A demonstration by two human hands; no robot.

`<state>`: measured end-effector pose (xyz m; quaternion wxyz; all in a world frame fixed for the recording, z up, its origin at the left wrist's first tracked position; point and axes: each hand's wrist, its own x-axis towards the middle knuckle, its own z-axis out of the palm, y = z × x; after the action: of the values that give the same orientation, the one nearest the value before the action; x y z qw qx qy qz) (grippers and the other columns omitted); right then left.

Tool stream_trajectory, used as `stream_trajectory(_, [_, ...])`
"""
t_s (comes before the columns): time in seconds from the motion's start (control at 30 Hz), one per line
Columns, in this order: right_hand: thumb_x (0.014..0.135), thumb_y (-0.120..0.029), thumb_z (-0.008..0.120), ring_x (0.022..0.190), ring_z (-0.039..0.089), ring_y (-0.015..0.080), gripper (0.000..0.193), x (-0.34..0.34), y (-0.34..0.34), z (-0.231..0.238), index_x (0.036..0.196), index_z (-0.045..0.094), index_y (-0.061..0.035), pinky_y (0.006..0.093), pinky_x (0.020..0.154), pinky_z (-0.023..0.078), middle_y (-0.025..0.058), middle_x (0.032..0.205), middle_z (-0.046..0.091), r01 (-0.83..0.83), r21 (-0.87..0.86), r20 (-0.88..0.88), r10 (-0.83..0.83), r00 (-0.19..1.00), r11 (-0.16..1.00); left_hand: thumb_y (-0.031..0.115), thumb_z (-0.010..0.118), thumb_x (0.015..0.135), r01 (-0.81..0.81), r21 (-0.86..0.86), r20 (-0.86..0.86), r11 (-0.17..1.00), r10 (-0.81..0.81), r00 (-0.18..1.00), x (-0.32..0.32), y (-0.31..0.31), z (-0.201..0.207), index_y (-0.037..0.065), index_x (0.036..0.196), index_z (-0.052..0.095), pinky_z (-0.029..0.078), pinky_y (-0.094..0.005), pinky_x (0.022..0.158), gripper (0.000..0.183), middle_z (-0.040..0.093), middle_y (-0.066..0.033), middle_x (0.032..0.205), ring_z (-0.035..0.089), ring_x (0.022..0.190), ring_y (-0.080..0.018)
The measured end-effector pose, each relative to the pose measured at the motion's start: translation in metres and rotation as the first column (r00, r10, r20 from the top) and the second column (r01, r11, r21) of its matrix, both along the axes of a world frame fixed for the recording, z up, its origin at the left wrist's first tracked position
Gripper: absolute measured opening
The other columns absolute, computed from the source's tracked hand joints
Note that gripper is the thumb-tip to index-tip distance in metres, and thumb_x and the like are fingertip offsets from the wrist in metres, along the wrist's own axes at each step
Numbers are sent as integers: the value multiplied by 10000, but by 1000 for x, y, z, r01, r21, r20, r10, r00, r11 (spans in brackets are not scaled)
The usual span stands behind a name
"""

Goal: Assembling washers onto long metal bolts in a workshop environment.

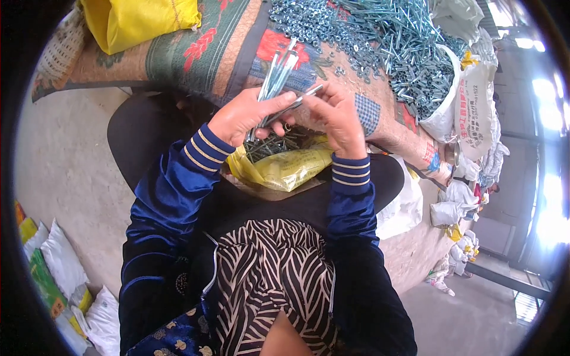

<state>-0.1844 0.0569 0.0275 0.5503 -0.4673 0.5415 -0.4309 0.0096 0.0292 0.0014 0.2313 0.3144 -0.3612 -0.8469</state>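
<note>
My left hand (244, 114) grips a bunch of long silver bolts (276, 74) that stick up and away from me. My right hand (338, 118) pinches the end of one more silver bolt (300, 101), which lies across toward the left hand's fingers. Just below both hands, on my lap, an open yellow bag (285, 169) holds several dark bolts (274, 144). Both forearms are in blue velvet sleeves with gold-striped cuffs.
Ahead lies a patterned floral mat (190, 53) with a heap of silver nuts (314, 24) and a heap of bolts (409, 47). A yellow sack (136, 21) sits at far left. White sacks (472, 107) stand right. Packets (53, 273) lie on the concrete floor, left.
</note>
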Motion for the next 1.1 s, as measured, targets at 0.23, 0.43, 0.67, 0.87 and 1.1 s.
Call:
stream_trajectory(0.23, [910, -150, 592, 593, 531, 54, 153, -3, -7, 3, 955, 628, -9, 176, 541, 425, 3, 732, 600, -22, -57, 73, 26, 997, 998, 314, 625, 893, 11, 10, 54, 1000, -12, 998, -3, -1, -9, 84, 950, 579, 368, -168, 413, 241, 617, -11, 775, 571, 579, -65])
stream_trajectory(0.43, [888, -141, 605, 599, 544, 79, 178, -80, -51, -14, 993, 651, -5, 215, 534, 433, 23, 726, 605, 426, -359, -205, -515, 833, 831, 252, 611, 901, -109, 60, -67, 992, 113, 991, -5, -1, -18, 65, 968, 565, 383, -152, 430, 204, 578, -7, 766, 540, 591, -50])
stream_trajectory(0.67, [688, -127, 721, 656, 612, 209, 142, -125, -67, -42, 805, 692, -54, 336, 636, 486, 120, 741, 634, -103, -611, -790, -597, 143, 785, 201, 603, 893, -190, 147, -91, 971, 205, 975, 0, -7, -16, 49, 1033, 563, 352, -148, 404, 210, 558, -9, 766, 529, 589, -53])
stream_trajectory(0.87, [742, -91, 701, 611, 593, 105, 100, -126, -62, -23, 776, 661, -5, 249, 574, 475, 74, 797, 669, 173, -437, -767, -466, 441, 883, 213, 614, 885, -205, 149, -63, 967, 217, 974, -3, -9, -17, 52, 1040, 560, 358, -151, 409, 230, 564, -15, 770, 536, 602, -62])
stream_trajectory(1.1, [737, -129, 676, 690, 614, 280, 116, -95, -71, -30, 817, 661, -47, 358, 647, 482, 138, 743, 637, -102, -417, -830, -333, 447, 903, 244, 624, 883, -222, 127, -22, 967, 226, 974, -4, -10, -17, 85, 1034, 561, 372, -160, 433, 228, 575, -1, 789, 536, 612, -58])
